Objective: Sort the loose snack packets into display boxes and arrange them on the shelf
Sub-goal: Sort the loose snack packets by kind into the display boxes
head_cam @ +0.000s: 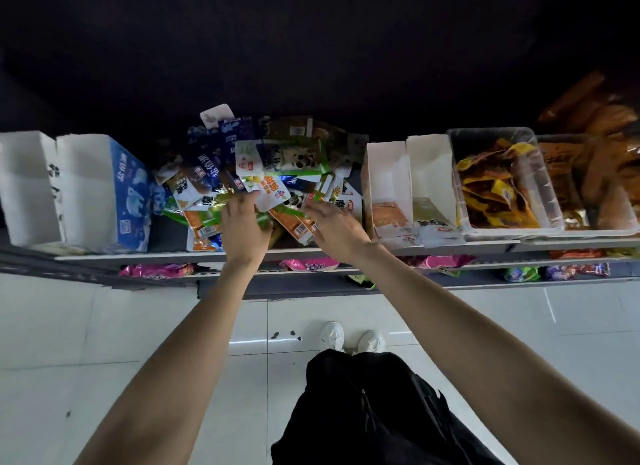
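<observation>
1. Shiny, bright packets lie in a mixed heap in the middle of the top shelf, between the boxes.
2. The left hand is down in the heap. Its fingers curl over some green and orange packets, so its grip looks to be closing on a few. I cannot tell how many it holds.
3. The right hand lies flat on the heap with its fingers spread wide. It holds nothing.
4. A blue and white box stands on the left and looks empty. Two white boxes stand on the right with a few packets inside.
5. I think this is the picking step: finding packets that match.
6. Next, the hands need to pull one kind out of the heap and put it in the box with the same kind.
</observation>
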Available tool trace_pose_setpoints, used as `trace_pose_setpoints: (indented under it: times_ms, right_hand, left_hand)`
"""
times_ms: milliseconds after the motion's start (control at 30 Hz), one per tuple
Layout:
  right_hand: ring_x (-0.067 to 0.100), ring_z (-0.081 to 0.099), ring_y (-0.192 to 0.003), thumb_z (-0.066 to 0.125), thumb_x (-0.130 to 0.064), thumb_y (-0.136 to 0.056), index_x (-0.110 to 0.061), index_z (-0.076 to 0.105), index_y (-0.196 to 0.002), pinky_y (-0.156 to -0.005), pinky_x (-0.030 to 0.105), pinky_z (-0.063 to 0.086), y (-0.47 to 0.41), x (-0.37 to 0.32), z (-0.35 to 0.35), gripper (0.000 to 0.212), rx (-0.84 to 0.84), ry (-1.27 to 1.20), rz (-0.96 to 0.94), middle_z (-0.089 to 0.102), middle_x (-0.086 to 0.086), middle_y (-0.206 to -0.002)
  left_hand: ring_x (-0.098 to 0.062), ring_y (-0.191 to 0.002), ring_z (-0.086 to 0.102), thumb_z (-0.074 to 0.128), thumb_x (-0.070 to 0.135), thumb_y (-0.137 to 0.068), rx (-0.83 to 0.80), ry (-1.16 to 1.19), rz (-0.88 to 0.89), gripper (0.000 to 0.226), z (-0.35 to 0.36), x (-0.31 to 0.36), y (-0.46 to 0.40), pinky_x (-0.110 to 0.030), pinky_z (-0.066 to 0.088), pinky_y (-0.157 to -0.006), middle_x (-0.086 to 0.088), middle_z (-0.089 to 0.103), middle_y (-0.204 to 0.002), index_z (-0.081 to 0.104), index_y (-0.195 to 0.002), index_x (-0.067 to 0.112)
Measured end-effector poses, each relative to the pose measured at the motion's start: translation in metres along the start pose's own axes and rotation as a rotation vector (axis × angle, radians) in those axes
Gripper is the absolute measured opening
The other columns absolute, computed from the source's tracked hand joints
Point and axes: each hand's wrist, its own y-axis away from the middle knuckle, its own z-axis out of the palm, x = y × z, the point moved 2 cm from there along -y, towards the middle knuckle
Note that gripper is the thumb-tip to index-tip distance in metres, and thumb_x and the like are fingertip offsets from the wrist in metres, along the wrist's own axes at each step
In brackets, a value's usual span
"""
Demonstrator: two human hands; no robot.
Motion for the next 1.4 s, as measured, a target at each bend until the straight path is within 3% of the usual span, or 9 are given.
trace_pose_setpoints:
  times_ms: [200, 367, 567, 700, 833, 933, 1033, 1167, 1400]
  right_hand:
    - [0.021, 0.024, -0.141, 0.05, -0.018, -0.094, -0.017, 0.032, -0.146, -0.116, 0.036, 0.015, -0.021, -0.005, 0.021, 0.054, 0.066, 0.001, 0.044, 0.027, 0.003, -0.153]
    - [0.027, 0.056, -0.115, 0.063, -0.026, -0.089, -0.017, 0.029, -0.145, -0.09, 0.039, 0.051, 0.001, -0.022, -0.001, 0.067, 0.314, -0.377, 0.056, 0.049, 0.009, -0.138]
    - [0.027, 0.068, -0.09, 0.073, -0.023, -0.08, -0.015, 0.041, -0.139, -0.067, 0.037, 0.056, 0.031, -0.041, -0.019, 0.067, 0.559, -0.274, 0.077, 0.065, 0.008, -0.116]
    - [0.029, 0.066, -0.06, 0.06, -0.01, -0.084, -0.006, 0.064, -0.108, -0.052, 0.027, 0.048, 0.05, -0.03, -0.045, 0.025, 0.768, -0.282, 0.132, 0.071, 0.011, -0.079]
    - [0.02, 0.067, -0.084, 0.064, -0.013, -0.087, -0.007, 0.058, -0.115, -0.059, 0.019, 0.052, 0.076, 0.006, -0.062, 0.03, 0.605, -0.826, 0.422, 0.07, 0.007, -0.1]
    - [0.02, 0.068, -0.09, 0.066, -0.007, -0.084, -0.017, 0.052, -0.112, -0.066, 0.037, 0.058, 0.105, 0.021, -0.08, 0.033, 0.626, -1.269, 0.464, 0.067, 0.004, -0.102]
    - [0.002, 0.061, -0.067, 0.065, -0.019, -0.087, -0.017, 0.06, -0.093, -0.057, 0.021, 0.048, 0.13, 0.042, -0.105, 0.008, 0.755, -0.802, 0.412, 0.064, -0.008, -0.076]
    - [0.01, 0.048, -0.046, 0.067, -0.016, -0.086, -0.008, 0.066, -0.083, -0.042, 0.023, 0.039, 0.144, 0.062, -0.127, 0.009, 0.875, -0.133, 0.209, 0.052, -0.008, -0.056]
    - [0.016, 0.06, -0.05, 0.066, 0.002, -0.081, -0.015, 0.074, -0.095, -0.04, 0.021, 0.044, 0.115, 0.07, -0.086, 0.024, 0.769, -0.058, 0.172, 0.071, 0.001, -0.07]
  left_hand:
    - [-0.02, -0.091, 0.064, 0.071, 0.017, -0.08, 0.139, -0.201, 0.301, 0.018, -0.004, -0.004, -0.026, -0.034, 0.05, -0.078, 0.0, 0.072, -0.092, 0.071, -0.097, 0.02]
    - [-0.013, -0.06, 0.065, 0.065, 0.023, -0.088, 0.207, 0.009, 0.295, 0.007, -0.03, 0.021, -0.009, -0.017, 0.038, -0.048, 0.002, 0.072, -0.078, 0.07, -0.09, 0.018]
    - [-0.014, -0.083, 0.066, 0.063, 0.015, -0.088, -0.091, 0.868, -0.232, 0.004, -0.054, 0.067, 0.028, -0.031, 0.055, -0.08, -0.003, 0.07, -0.091, 0.064, -0.091, 0.018]
    - [-0.008, -0.094, 0.063, 0.062, 0.025, -0.089, -0.144, 0.905, -0.062, 0.009, -0.072, 0.096, 0.046, -0.027, 0.051, -0.086, 0.008, 0.068, -0.095, 0.065, -0.098, 0.022]
    - [0.002, -0.11, 0.049, 0.063, 0.038, -0.086, -0.263, 0.718, 0.095, 0.043, -0.078, 0.107, 0.042, -0.02, 0.041, -0.091, 0.014, 0.056, -0.121, 0.051, -0.126, 0.027]
    - [0.007, -0.093, 0.057, 0.07, 0.028, -0.082, -0.539, 0.633, 0.169, 0.033, -0.073, 0.119, 0.031, -0.011, 0.043, -0.072, 0.017, 0.065, -0.1, 0.058, -0.112, 0.035]
    - [0.014, -0.076, 0.056, 0.07, 0.021, -0.082, -0.46, 0.523, 0.378, 0.015, -0.066, 0.142, 0.017, -0.005, 0.044, -0.067, 0.016, 0.065, -0.085, 0.063, -0.09, 0.032]
    - [0.001, -0.078, 0.063, 0.067, 0.028, -0.085, -0.324, 0.476, 0.547, 0.006, -0.038, 0.171, -0.013, -0.029, 0.054, -0.074, 0.016, 0.068, -0.086, 0.068, -0.091, 0.028]
    - [-0.008, -0.085, 0.064, 0.067, 0.022, -0.086, -0.242, 0.341, 0.502, 0.005, 0.02, 0.164, -0.028, -0.028, 0.051, -0.072, 0.006, 0.072, -0.097, 0.071, -0.088, 0.021]
